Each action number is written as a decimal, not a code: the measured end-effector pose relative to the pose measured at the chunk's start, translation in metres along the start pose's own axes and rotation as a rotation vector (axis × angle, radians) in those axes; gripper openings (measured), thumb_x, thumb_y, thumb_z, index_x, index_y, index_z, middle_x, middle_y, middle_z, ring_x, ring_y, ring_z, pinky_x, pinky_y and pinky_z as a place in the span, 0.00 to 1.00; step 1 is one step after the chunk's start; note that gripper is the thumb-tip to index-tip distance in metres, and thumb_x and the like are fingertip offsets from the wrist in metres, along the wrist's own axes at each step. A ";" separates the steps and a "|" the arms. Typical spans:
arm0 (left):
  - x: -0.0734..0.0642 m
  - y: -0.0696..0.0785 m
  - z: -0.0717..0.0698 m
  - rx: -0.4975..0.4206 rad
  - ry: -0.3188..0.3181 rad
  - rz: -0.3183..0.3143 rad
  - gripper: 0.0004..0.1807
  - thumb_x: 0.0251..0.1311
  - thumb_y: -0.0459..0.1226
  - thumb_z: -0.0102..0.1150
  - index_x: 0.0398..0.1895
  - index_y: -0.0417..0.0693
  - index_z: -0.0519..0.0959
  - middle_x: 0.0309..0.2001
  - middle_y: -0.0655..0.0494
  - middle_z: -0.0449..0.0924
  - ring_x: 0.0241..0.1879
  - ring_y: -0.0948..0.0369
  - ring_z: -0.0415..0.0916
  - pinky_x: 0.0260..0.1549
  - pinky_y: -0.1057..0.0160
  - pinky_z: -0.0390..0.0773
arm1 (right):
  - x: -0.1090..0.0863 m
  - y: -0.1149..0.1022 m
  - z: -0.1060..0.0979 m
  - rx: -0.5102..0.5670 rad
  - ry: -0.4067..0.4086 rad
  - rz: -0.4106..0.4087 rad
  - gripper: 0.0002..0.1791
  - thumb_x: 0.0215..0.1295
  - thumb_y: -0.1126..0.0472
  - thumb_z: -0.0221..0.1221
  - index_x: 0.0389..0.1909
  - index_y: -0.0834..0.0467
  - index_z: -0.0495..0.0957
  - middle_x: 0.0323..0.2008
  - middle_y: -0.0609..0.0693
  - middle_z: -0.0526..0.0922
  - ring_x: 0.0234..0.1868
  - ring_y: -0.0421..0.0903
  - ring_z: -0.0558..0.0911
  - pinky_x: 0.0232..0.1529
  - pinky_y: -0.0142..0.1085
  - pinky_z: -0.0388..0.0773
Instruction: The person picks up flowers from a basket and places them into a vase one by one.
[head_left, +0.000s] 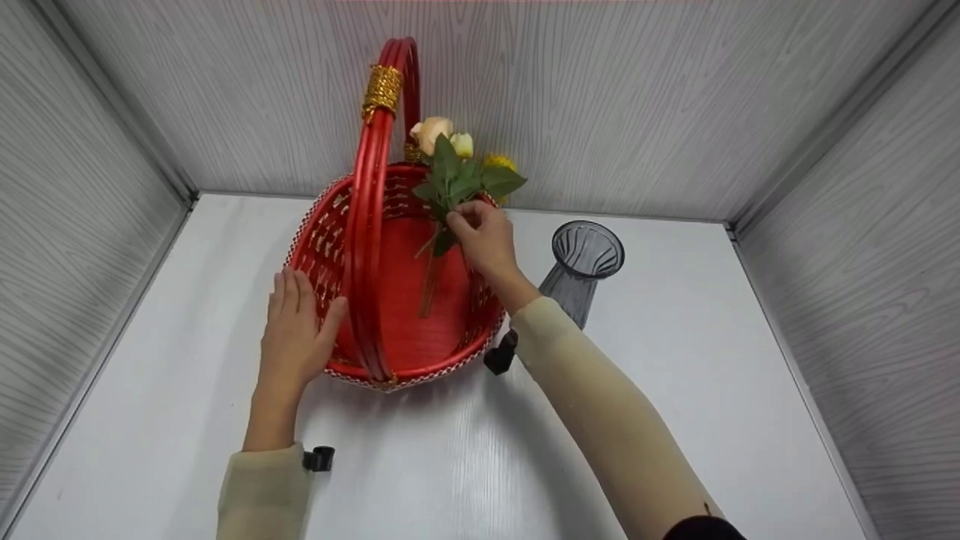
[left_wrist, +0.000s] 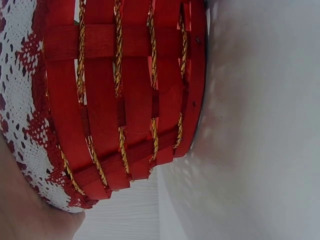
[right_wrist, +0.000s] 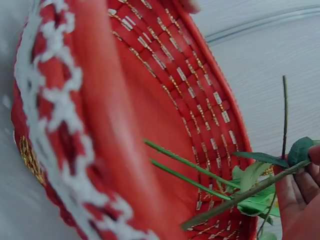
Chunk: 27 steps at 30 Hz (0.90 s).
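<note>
A red woven basket (head_left: 420, 300) with a tall hoop handle (head_left: 367, 187) stands on the white table. My left hand (head_left: 291, 330) rests at its left rim, fingers straight and thumb apart. In the left wrist view, part of that hand (left_wrist: 30, 210) touches the lace trim (left_wrist: 30, 115). My right hand (head_left: 486, 236) pinches a peach rose (head_left: 431, 135) by its leafy stem over the basket's back right side. The stem (right_wrist: 245, 194) crosses the right wrist view beside two green stems (right_wrist: 187, 162). A yellow flower (head_left: 500, 163) shows behind the leaves, its lower part hidden.
A grey ribbed glass vase (head_left: 589, 255) stands right of the basket, partly behind my right forearm. Wood-grain panels (head_left: 637, 97) enclose the table (head_left: 465, 465) at the back and both sides. A black wrist mount (head_left: 501, 352) sits close to the basket's right rim.
</note>
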<state>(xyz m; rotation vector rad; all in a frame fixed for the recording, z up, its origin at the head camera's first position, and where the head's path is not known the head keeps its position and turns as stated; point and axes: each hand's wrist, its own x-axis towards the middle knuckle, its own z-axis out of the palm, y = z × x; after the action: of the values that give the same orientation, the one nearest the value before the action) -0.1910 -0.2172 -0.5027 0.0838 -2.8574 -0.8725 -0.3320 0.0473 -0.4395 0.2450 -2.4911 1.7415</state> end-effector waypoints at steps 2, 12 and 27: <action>0.000 0.000 0.000 -0.003 0.004 0.003 0.51 0.71 0.66 0.31 0.78 0.34 0.39 0.80 0.39 0.30 0.79 0.45 0.26 0.76 0.46 0.33 | -0.001 -0.002 -0.002 0.090 -0.018 0.064 0.08 0.70 0.56 0.60 0.41 0.57 0.83 0.37 0.49 0.84 0.38 0.40 0.80 0.40 0.32 0.77; 0.002 0.001 0.001 -0.007 0.021 0.015 0.51 0.71 0.66 0.32 0.78 0.33 0.41 0.79 0.38 0.32 0.79 0.45 0.26 0.76 0.44 0.34 | -0.007 0.002 -0.016 0.344 -0.090 0.181 0.08 0.71 0.65 0.58 0.45 0.65 0.78 0.35 0.52 0.79 0.33 0.45 0.80 0.38 0.39 0.82; 0.001 0.004 -0.002 -0.003 0.019 0.009 0.51 0.70 0.66 0.32 0.79 0.35 0.40 0.80 0.40 0.31 0.79 0.44 0.28 0.76 0.44 0.36 | -0.038 0.010 -0.020 0.133 -0.270 0.052 0.13 0.67 0.70 0.60 0.51 0.61 0.74 0.36 0.63 0.84 0.32 0.50 0.86 0.39 0.49 0.86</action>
<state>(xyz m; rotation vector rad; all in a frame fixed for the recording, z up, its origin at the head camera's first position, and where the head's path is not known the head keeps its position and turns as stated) -0.1921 -0.2152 -0.4993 0.0790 -2.8368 -0.8694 -0.2972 0.0725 -0.4481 0.4579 -2.5821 2.0207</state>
